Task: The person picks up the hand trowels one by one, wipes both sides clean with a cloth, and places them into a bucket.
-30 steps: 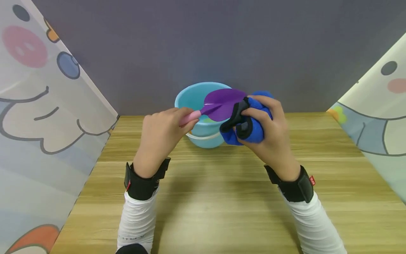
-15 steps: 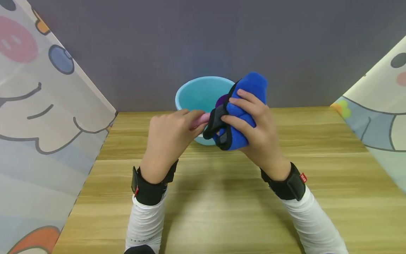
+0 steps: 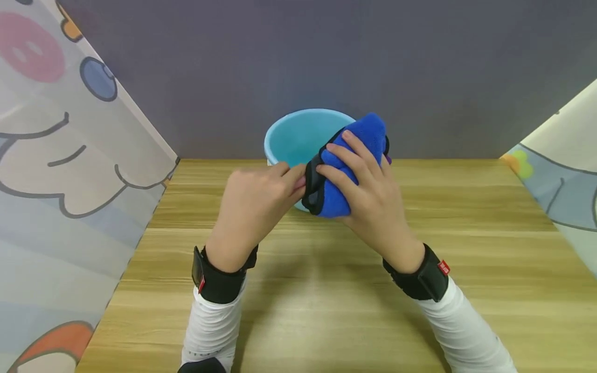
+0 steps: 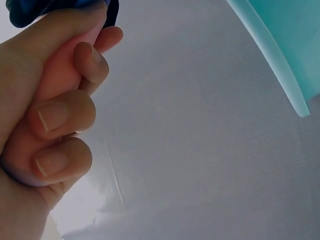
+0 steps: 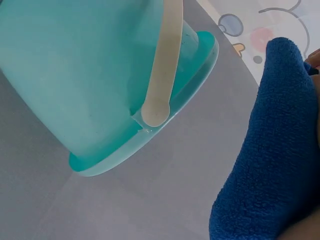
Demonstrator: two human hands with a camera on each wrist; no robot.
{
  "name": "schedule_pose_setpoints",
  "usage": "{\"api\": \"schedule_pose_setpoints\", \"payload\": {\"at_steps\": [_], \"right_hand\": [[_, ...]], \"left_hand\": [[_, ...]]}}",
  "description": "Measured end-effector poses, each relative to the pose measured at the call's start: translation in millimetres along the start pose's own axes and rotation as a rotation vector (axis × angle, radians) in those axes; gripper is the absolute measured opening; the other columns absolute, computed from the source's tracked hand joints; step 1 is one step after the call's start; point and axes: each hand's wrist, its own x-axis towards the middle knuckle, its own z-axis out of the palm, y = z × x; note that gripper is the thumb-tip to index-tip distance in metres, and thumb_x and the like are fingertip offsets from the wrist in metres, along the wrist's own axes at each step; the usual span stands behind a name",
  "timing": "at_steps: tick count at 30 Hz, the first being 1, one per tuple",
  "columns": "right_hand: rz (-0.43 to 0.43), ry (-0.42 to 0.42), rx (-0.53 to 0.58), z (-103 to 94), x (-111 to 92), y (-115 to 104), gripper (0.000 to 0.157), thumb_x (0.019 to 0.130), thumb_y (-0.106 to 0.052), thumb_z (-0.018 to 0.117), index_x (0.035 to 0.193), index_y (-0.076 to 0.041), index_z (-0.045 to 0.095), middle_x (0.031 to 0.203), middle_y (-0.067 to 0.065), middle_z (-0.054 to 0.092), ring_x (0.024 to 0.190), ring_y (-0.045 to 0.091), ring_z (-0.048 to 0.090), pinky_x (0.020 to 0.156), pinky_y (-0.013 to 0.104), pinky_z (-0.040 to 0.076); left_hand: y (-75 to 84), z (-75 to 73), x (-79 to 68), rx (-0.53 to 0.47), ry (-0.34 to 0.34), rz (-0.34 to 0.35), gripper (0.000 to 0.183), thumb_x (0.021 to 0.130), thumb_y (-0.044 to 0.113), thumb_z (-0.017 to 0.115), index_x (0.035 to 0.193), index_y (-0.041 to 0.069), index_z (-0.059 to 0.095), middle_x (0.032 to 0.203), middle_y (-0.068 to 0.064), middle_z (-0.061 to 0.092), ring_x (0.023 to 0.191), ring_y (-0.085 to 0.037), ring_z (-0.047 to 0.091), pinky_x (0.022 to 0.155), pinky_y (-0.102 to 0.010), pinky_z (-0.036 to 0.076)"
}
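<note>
My left hand (image 3: 256,210) grips the pink handle (image 4: 62,75) of a toy shovel, fingers curled right round it in the left wrist view. In the head view only a sliver of the shovel's purple blade (image 3: 389,160) shows, past the far side of a blue cloth (image 3: 370,129) with black edging. My right hand (image 3: 373,202) holds this cloth folded over the blade, its fingers spread across the top. The left fingertips sit right at the cloth's black edge. Both hands are raised above the table, in front of a light-blue bucket.
The light-blue bucket (image 3: 298,137) stands at the table's back edge, partly hidden by the hands and cloth. Its whitish carrying handle (image 5: 165,65) hangs at its side. A grey wall (image 3: 224,83) rises behind the wooden table (image 3: 303,311), with cartoon-printed panels (image 3: 51,155) at both sides.
The right hand has brought the cloth leftward over the shovel, covering the purple blade that was in plain sight a second ago. The left hand keeps its grip and has shifted slightly right.
</note>
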Motion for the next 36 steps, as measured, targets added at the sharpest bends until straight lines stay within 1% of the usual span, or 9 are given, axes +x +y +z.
{"api": "schedule_pose_setpoints", "payload": {"at_steps": [4,7,10,16,20,24,29,32,36], "right_hand": [[0.030,-0.002,-0.007,-1.2,-1.1,-0.5,0.054,0.070,-0.030,0.083,0.118,-0.013,0.065,0.136,0.016,0.058,0.140,0.030,0.036,0.097,0.068,0.042],[0.049,0.012,0.001,-2.1,-2.5,-0.4,0.059,0.066,-0.033,0.086,0.118,-0.013,0.065,0.136,0.018,0.057,0.140,0.031,0.036,0.100,0.069,0.039],[0.064,0.026,0.001,-2.9,-3.1,0.3,0.061,0.065,-0.035,0.087,0.117,-0.013,0.065,0.136,0.018,0.056,0.141,0.032,0.035,0.102,0.068,0.038],[0.078,0.037,-0.002,-3.1,-2.5,1.1,0.057,0.066,-0.034,0.087,0.114,-0.012,0.065,0.136,0.018,0.056,0.141,0.031,0.035,0.102,0.066,0.039],[0.089,0.034,-0.005,-3.7,-3.8,1.0,0.058,0.064,-0.034,0.088,0.113,-0.011,0.066,0.136,0.019,0.056,0.140,0.031,0.036,0.102,0.066,0.039],[0.121,0.018,-0.024,-4.5,-4.8,1.4,0.059,0.063,-0.035,0.088,0.112,-0.011,0.066,0.137,0.018,0.054,0.140,0.031,0.035,0.100,0.067,0.039],[0.165,0.024,-0.007,-5.7,-4.3,0.8,0.056,0.062,-0.030,0.089,0.110,-0.010,0.067,0.137,0.018,0.052,0.139,0.033,0.035,0.100,0.069,0.038],[0.184,0.045,0.020,-6.4,-4.1,0.1,0.054,0.062,-0.026,0.089,0.107,-0.008,0.067,0.136,0.020,0.052,0.137,0.035,0.037,0.098,0.069,0.039],[0.218,0.052,0.027,-7.6,-5.2,0.8,0.050,0.064,-0.024,0.088,0.106,-0.007,0.067,0.135,0.021,0.051,0.136,0.036,0.038,0.096,0.069,0.040]], "left_hand": [[2.0,-0.6,-0.1,0.005,0.006,0.014,0.023,0.094,0.027,0.062,0.081,0.008,0.068,0.055,-0.002,0.056,0.040,-0.013,0.046,0.033,-0.030,0.036],[2.4,0.3,0.1,0.002,0.016,0.021,0.026,0.095,0.027,0.059,0.079,0.008,0.065,0.054,-0.002,0.054,0.040,-0.013,0.043,0.033,-0.030,0.035],[2.1,1.2,0.1,0.004,0.033,0.020,0.029,0.096,0.029,0.058,0.076,0.009,0.063,0.052,-0.002,0.051,0.038,-0.013,0.040,0.032,-0.030,0.033],[0.8,0.5,-1.2,0.007,0.064,0.012,0.030,0.095,0.032,0.058,0.074,0.010,0.063,0.049,-0.001,0.045,0.036,-0.014,0.036,0.031,-0.031,0.030],[1.4,-0.1,-1.8,0.005,0.071,0.013,0.031,0.095,0.033,0.059,0.073,0.011,0.063,0.049,-0.001,0.044,0.036,-0.014,0.035,0.031,-0.031,0.029],[1.3,0.4,-1.6,0.013,0.076,0.016,0.033,0.094,0.034,0.059,0.071,0.011,0.062,0.048,0.000,0.043,0.035,-0.013,0.034,0.032,-0.030,0.028],[-1.3,-0.4,-3.3,0.020,0.088,0.005,0.033,0.093,0.035,0.061,0.070,0.011,0.061,0.046,-0.001,0.042,0.035,-0.014,0.033,0.032,-0.030,0.025],[-2.3,-2.2,-4.9,0.018,0.091,-0.003,0.033,0.092,0.035,0.062,0.070,0.011,0.060,0.047,-0.001,0.042,0.035,-0.015,0.032,0.032,-0.031,0.025],[-3.1,-4.5,-5.5,0.020,0.090,-0.003,0.032,0.093,0.035,0.062,0.072,0.011,0.060,0.048,-0.001,0.043,0.036,-0.015,0.033,0.031,-0.031,0.026]]}}
